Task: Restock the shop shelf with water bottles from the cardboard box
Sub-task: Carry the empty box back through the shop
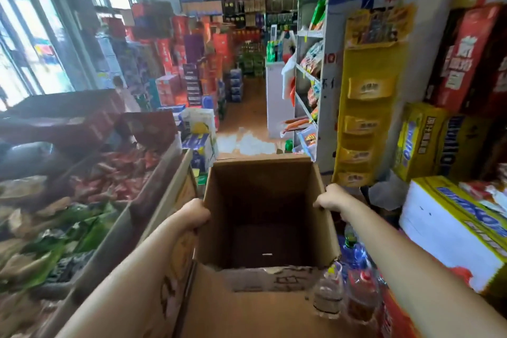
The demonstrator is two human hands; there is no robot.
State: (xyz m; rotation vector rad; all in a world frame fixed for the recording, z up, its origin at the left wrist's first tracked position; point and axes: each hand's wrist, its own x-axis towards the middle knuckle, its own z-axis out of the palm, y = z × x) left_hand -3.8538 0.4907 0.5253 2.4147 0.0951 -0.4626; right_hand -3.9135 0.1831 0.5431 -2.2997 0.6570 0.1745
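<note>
we grip the cardboard box [263,217] by its side rims, left hand [193,214] and right hand [330,197] curled over; it hangs in the aisle; looks empty, likely light; walls flexible, near edge torn.

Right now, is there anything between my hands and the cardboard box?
Nothing visible. The left hand grips the left wall of the cardboard box at its rim and the right hand grips the right wall, so both already touch it. No bottles show inside.
</note>
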